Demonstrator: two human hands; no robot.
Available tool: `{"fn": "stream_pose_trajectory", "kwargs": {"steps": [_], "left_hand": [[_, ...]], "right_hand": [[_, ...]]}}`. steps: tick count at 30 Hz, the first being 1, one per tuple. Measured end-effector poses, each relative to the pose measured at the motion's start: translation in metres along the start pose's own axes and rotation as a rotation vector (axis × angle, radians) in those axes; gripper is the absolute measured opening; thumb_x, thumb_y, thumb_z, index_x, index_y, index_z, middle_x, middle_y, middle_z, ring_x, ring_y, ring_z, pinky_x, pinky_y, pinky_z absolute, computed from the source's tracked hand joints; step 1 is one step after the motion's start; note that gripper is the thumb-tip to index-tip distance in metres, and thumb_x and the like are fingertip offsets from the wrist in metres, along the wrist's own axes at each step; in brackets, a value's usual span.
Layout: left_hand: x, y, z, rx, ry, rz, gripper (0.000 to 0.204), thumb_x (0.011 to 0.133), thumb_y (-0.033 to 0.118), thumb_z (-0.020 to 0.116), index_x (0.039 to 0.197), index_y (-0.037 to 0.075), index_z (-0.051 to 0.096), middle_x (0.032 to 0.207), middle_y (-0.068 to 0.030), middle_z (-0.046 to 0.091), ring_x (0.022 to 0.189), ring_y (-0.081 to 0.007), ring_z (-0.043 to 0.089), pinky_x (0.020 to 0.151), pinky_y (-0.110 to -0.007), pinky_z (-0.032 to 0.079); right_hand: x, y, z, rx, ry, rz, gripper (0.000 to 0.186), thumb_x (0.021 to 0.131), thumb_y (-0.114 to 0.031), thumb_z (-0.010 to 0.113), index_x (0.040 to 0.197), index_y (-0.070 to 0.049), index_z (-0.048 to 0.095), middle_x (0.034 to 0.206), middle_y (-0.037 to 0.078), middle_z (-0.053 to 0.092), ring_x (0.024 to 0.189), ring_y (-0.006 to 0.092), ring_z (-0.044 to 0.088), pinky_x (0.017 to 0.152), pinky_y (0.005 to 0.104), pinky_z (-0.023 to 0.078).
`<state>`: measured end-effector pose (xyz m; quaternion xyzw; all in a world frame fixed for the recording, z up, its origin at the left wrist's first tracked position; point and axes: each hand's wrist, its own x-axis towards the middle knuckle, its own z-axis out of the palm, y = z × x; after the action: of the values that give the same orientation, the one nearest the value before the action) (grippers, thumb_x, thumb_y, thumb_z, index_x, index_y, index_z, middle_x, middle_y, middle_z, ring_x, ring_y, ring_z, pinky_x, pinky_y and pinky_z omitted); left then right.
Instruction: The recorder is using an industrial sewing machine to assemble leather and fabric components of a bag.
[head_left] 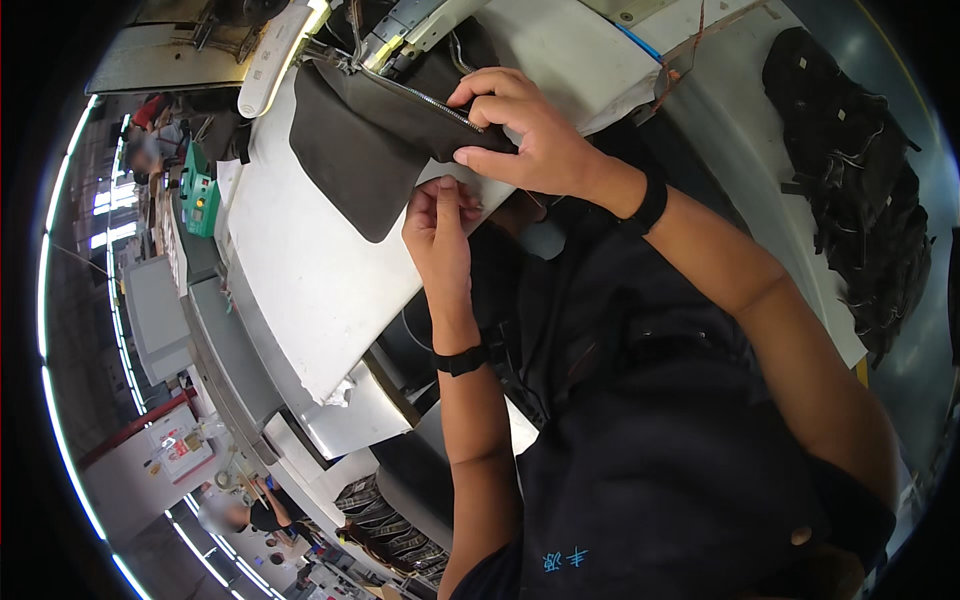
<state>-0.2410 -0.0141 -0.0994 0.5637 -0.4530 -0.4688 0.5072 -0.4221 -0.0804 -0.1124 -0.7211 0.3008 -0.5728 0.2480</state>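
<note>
Across the white bench from me lies dark cloth, its zipper slanting down rightward; the left grip meets its lower edge, pinching what, I can't tell; the nearer right grip spreads loosely at the zipper's end.

white table | lying on it: dark fabric panel, metal zipper

Matt cloth panel, shiny metal zip, smooth tabletop
</note>
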Motion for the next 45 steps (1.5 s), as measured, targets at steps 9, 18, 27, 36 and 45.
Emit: {"fn": "stream_pose_trajectory", "kwargs": {"steps": [9,18,27,36,45], "left_hand": [[-0.035,0.022,-0.002,0.302,-0.081,0.095,0.02,0.106,0.019,0.066,0.103,-0.001,0.066,0.089,-0.0032,0.069,0.078,-0.0087,0.062,0.075,-0.024,0.052],[-0.054,0.081,-0.019,0.581,-0.039,0.539,0.006,0.094,0.001,0.072,0.098,0.001,0.067,0.093,-0.0109,0.072,0.078,-0.0182,0.066,0.076,-0.029,0.053],[0.029,0.107,-0.015,0.91,0.014,0.923,0.028,0.091,0.006,0.073,0.119,0.003,0.072,0.12,-0.0112,0.07,0.113,-0.0316,0.065,0.099,-0.041,0.048],[0.041,0.08,-0.016,0.986,-0.084,0.927,0.039,0.092,0.02,0.074,0.129,0.007,0.073,0.134,-0.0118,0.066,0.121,-0.0322,0.061,0.106,-0.042,0.043],[0.041,0.075,-0.024,0.918,-0.131,0.962,0.043,0.089,0.027,0.076,0.127,0.008,0.074,0.136,-0.0127,0.066,0.123,-0.033,0.06,0.107,-0.044,0.041]], "right_hand": [[-0.003,-0.03,0.008,0.146,0.1,0.148,0.025,0.087,-0.017,0.08,0.091,-0.004,0.058,0.122,0.009,0.062,0.125,0.0269,0.05,0.106,0.0394,0.041],[0.01,-0.04,0.008,0.162,0.055,0.094,0.02,0.092,-0.013,0.075,0.084,-0.002,0.06,0.107,0.01,0.065,0.12,0.0296,0.057,0.104,0.0405,0.042],[0.018,-0.056,0.009,0.22,0.057,0.158,0.021,0.094,-0.017,0.076,0.083,-0.007,0.06,0.098,0.005,0.067,0.108,0.0229,0.064,0.119,0.0478,0.03],[0.002,-0.048,0.023,0.597,0.116,0.348,0.022,0.103,-0.014,0.066,0.084,-0.004,0.06,0.084,0.002,0.063,0.092,0.012,0.062,0.12,0.0487,0.035],[-0.002,-0.054,0.024,0.602,0.129,0.387,0.02,0.101,-0.012,0.068,0.087,0.0,0.061,0.108,0.011,0.066,0.1,0.0151,0.061,0.106,0.038,0.043]]}}
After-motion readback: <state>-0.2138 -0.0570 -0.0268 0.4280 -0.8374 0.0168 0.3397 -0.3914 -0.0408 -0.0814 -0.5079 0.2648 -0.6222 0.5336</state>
